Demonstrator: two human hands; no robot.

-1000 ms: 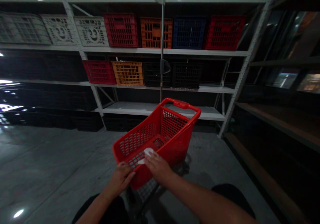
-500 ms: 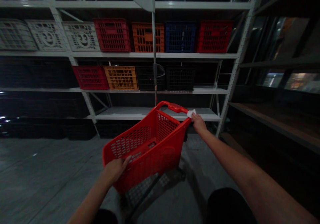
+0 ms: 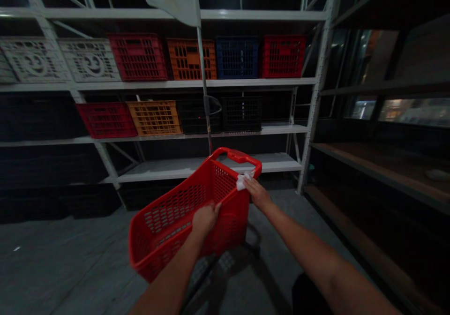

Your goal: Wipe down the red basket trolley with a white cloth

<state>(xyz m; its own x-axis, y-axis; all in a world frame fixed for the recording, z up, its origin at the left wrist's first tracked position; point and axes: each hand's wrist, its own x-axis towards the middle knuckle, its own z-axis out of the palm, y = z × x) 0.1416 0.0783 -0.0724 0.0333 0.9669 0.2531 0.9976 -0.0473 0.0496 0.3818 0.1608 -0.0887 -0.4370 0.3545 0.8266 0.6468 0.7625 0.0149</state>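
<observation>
Head view: our right hand (image 3: 258,193), gripping the white cloth (image 3: 242,181), has left the handle (image 3: 239,155), bringing contact to the near rim (image 3: 229,196) of the red cart (image 3: 230,228), mid-scene on the floor (image 3: 70,263); our left hand (image 3: 205,220), clamped there, has shifted right

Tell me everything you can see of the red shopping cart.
The red shopping cart looks plastic, with slotted walls, a looped handle and a dark frame below, too shadowed to make out fully. It stands upright on the grey floor, angled, its handle end toward the white shelving. The left hand grips the near rim; the right hand holds a white cloth against it, close to the handle.
</observation>
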